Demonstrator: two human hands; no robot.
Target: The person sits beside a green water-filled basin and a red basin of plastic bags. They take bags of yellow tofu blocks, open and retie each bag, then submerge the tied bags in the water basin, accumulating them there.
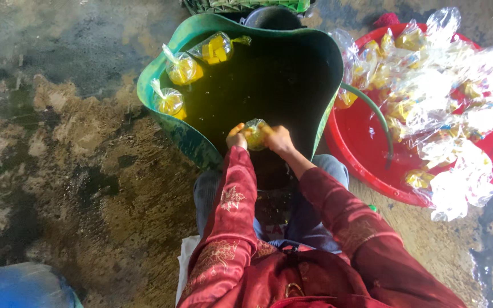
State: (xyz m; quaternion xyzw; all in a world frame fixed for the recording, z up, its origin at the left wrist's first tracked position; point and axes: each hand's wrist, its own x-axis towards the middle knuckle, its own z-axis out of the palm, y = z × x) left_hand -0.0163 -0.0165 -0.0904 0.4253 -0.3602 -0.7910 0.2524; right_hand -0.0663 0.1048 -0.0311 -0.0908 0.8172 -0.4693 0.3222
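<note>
Both my hands, left (pixel 237 137) and right (pixel 278 138), are closed round a small bag (pixel 255 134) of yellow pieces, held low over the dark liquid in the green tub (pixel 161 74). Squeezing too hard could burst it; wet plastic could slip and sink.

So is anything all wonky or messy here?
Yes. The green tub is squashed out of shape, its rim bent and wavy. The ground around it looks wet and stained. Both hands hold a small yellow-filled bag.
</note>
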